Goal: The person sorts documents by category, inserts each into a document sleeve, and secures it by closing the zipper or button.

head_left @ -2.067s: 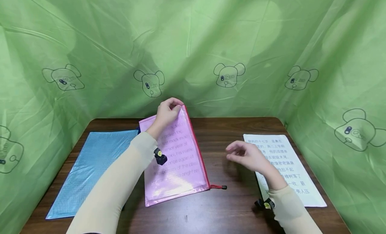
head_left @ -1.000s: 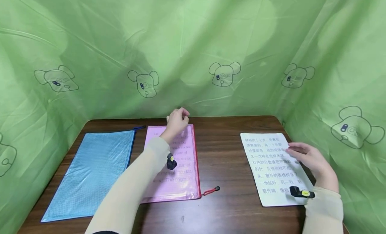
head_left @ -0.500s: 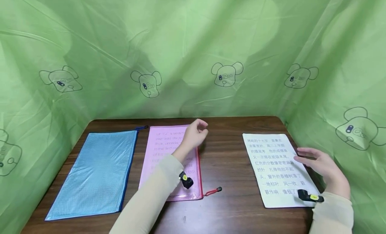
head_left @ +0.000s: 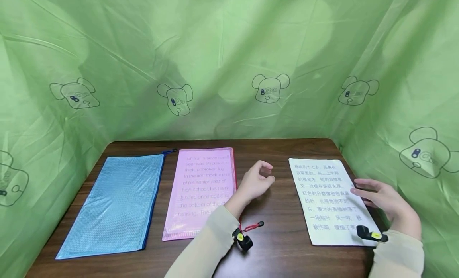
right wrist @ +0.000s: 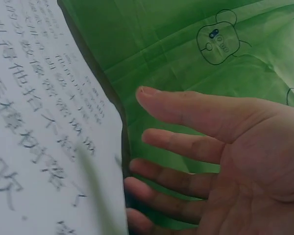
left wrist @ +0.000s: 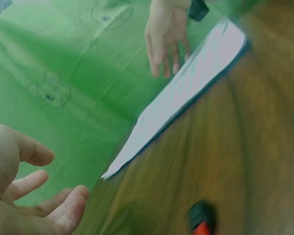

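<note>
A stack of white paper [head_left: 319, 198] printed with Chinese text lies at the right of the table. My right hand [head_left: 389, 200] is beside its right edge, fingers extended. In the right wrist view the fingertips [right wrist: 137, 188] are close against the paper's edge; whether they touch is unclear. My left hand [head_left: 254, 180] hovers between the pink pouch and the paper, fingers loosely bent, holding nothing. The pink zip pouch [head_left: 201, 186], with English text showing through, lies flat in the middle. My left forearm hides its lower right corner. Its red zipper pull [head_left: 254, 226] sticks out to the right.
A blue mesh zip pouch [head_left: 114, 206] lies flat at the left, its dark blue pull [head_left: 169, 151] pointing right at the top. Green cloth [head_left: 222, 63] with bear-head drawings hangs behind and at both sides of the brown wooden table [head_left: 276, 254].
My left hand let go of the pink pouch's top corner, the pouch settled flat, and the hand moved right toward the paper. My right hand moved to the paper's right edge.
</note>
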`<state>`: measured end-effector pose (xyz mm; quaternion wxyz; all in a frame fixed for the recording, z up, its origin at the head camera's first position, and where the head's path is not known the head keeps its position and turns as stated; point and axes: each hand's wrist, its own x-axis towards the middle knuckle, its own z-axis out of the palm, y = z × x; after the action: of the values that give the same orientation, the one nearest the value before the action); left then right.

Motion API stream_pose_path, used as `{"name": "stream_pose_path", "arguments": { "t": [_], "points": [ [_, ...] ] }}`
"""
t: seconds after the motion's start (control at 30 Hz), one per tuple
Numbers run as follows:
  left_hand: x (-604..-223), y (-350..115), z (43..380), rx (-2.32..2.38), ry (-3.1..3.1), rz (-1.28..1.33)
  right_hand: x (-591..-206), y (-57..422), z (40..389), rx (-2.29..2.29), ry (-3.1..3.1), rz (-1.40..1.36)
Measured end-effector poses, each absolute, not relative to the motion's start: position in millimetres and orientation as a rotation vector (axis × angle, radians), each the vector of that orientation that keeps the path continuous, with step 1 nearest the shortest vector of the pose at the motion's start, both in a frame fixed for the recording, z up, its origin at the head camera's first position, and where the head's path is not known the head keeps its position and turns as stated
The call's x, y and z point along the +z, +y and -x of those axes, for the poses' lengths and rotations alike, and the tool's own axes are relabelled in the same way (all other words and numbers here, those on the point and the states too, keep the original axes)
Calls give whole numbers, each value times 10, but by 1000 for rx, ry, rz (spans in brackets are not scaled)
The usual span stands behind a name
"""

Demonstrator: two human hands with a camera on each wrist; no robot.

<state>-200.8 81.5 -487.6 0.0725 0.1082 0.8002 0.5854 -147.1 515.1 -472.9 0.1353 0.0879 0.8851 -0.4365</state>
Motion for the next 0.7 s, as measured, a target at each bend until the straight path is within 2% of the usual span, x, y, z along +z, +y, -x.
{"name": "stream_pose_path", "arguments": {
  "t": [0.27, 0.7],
  "points": [
    [-4948, 983, 1748, 1770, 2233, -304, -4704, 5123, 1467, -1269, 2521, -191],
    [-5085, 1145, 1657, 1840, 2112, -269, -4680, 5022, 1484, -1251, 2511, -187]
  ]
}}
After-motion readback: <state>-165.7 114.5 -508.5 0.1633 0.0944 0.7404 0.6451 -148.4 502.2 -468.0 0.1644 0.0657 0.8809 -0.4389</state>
